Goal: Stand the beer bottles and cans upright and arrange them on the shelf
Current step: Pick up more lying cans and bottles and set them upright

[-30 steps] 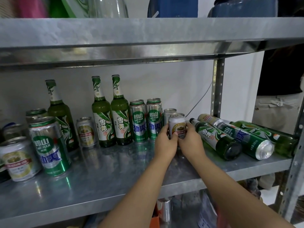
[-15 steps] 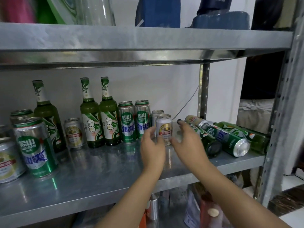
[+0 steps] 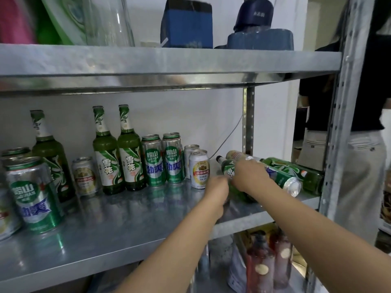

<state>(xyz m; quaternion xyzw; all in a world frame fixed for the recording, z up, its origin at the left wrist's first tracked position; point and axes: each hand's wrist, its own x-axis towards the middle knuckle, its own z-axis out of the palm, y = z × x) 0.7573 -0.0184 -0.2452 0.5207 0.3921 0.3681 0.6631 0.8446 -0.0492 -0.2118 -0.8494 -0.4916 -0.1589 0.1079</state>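
Hands: right hand (image 3: 247, 176) is curling over the nearest lying bottle (image 3: 229, 172), probably to tip it upright; left hand (image 3: 215, 187) is sitting curled by its near side, grip hidden.
Bottle's place: it is lying neck-left at the shelf's (image 3: 127, 233) right end, beside the small cans (image 3: 198, 169).
Bottles: three standing bottles (image 3: 105, 153); two lying.
Cans: at least eight standing; one lying can (image 3: 283, 180).

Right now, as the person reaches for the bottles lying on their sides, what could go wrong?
1. The right hand holds the lying green bottle, which lies beside a tipped can and another tipped bottle; pulling it out might set those rolling toward the front edge of the shelf.
2. The small white can stands close on its left; swinging the bottle upright could knock it over.
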